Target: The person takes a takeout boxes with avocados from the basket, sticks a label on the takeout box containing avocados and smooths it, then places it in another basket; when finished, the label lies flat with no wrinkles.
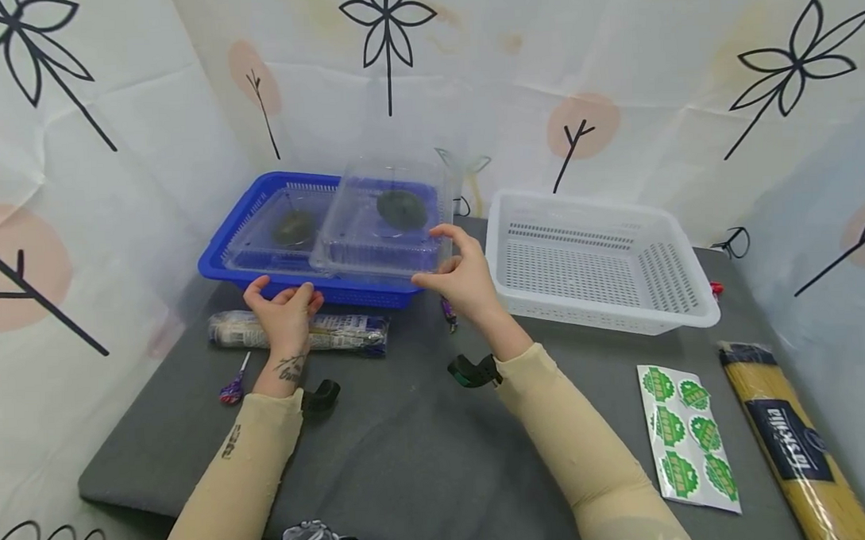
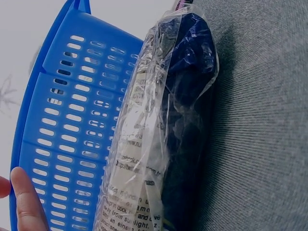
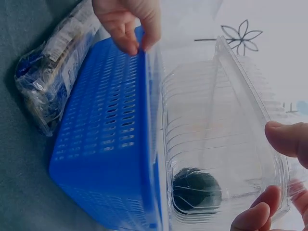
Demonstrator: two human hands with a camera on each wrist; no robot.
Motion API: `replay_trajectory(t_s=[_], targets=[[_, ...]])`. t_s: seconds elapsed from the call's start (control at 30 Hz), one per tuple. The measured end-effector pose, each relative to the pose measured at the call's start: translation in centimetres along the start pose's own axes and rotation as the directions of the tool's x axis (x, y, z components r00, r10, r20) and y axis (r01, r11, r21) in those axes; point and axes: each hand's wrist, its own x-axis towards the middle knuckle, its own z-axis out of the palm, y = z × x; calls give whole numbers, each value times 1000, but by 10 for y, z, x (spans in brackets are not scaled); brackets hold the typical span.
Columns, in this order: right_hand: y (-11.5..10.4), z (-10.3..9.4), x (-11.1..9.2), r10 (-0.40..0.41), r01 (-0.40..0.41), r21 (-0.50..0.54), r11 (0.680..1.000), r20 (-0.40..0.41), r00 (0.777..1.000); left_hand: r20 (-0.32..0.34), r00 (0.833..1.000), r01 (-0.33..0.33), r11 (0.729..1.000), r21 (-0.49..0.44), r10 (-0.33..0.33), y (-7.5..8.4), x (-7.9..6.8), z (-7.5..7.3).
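Observation:
My right hand (image 1: 468, 273) grips the front right corner of a clear plastic container (image 3: 216, 110), thumb on one side and fingers on the other. The container is tilted over the right part of a blue basket (image 1: 244, 199). A dark green rounded thing (image 3: 197, 190) shows inside or through it. My left hand (image 1: 284, 311) pinches the basket's front rim between thumb and fingers. Another clear container (image 1: 260, 236) lies in the basket's left part, with a dark green-brown rounded thing (image 1: 295, 228) showing through it.
A plastic-wrapped packet (image 1: 334, 333) lies before the basket, with purple-handled scissors (image 1: 232, 388) nearby. At the right stand a white basket (image 1: 591, 312), a sheet of green stickers (image 1: 689, 436) and a spaghetti pack (image 1: 789, 440). Patterned cloth (image 1: 397, 88) walls the table's back.

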Motion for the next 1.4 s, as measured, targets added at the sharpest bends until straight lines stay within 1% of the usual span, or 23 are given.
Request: replay_trajectory(t_s=[0.13, 0.27, 0.5, 0.63, 0.73, 0.9, 1.0, 1.1, 1.27, 1.4], targets=[[-1, -11, -15, -13, 12, 33, 999, 11, 1000, -7, 1000, 9, 1000, -10, -9, 2, -1, 1], [-2, -22, -36, -16, 15, 48, 999, 12, 1000, -11, 1000, 2, 1000, -9, -2, 2, 0, 1], [-2, -39, -83, -71, 70, 72, 995, 17, 997, -11, 1000, 4, 1000, 1, -4, -5, 5, -3], [2, -46, -112, -84, 81, 118, 990, 22, 996, -6, 1000, 9, 1000, 2, -9, -7, 7, -4], [5, -51, -136, -128, 122, 153, 981, 30, 991, 3, 1000, 9, 1000, -11, -9, -6, 7, -4], [12, -58, -174, -220, 215, 160, 963, 16, 975, 16, 1000, 7, 1000, -29, -7, -4, 5, -2], [18, -61, -193, -242, 239, 161, 958, -2, 970, 22, 1000, 14, 999, -49, -13, -2, 5, -3], [23, -63, -208, -243, 240, 170, 956, -6, 970, 26, 1000, 14, 998, -61, -12, -1, 5, -4], [32, -65, -226, -233, 233, 179, 956, -20, 972, 24, 1000, 16, 998, -53, -14, -1, 5, -4], [47, -64, -236, -225, 228, 170, 959, -38, 974, 29, 999, 15, 999, -51, -14, -3, 5, -3]])
